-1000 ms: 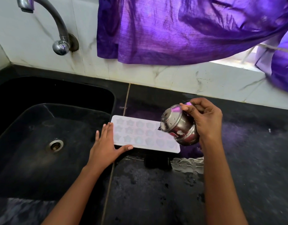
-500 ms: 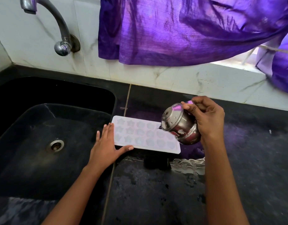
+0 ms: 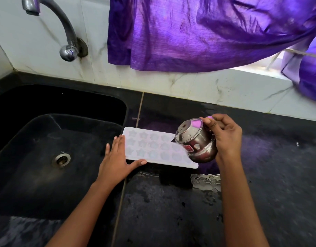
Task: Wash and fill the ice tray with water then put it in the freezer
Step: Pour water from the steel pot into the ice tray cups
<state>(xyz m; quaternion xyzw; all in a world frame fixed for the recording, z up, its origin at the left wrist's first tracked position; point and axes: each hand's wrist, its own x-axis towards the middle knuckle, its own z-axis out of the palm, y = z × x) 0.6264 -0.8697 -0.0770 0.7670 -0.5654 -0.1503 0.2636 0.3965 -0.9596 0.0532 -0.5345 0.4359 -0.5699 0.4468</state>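
Note:
A white ice tray [image 3: 153,148] with star and heart shaped cells lies flat on the black counter, just right of the sink. My left hand [image 3: 116,161] rests at the tray's left end, fingers straight along its edge and thumb against its near side. My right hand [image 3: 225,136] grips a small steel pot [image 3: 194,141], tilted with its mouth toward the tray's right end. The pot hides the tray's far right cells.
A black sink [image 3: 46,148] with a metal drain [image 3: 61,159] is at the left, under a curved tap [image 3: 64,32]. A purple curtain [image 3: 189,32] hangs over the tiled wall. A puddle of water [image 3: 205,180] lies on the black counter [image 3: 269,175] near the tray.
The pot has stayed tilted over the tray's right end, shifting only slightly. My left hand has kept its place at the tray's left end.

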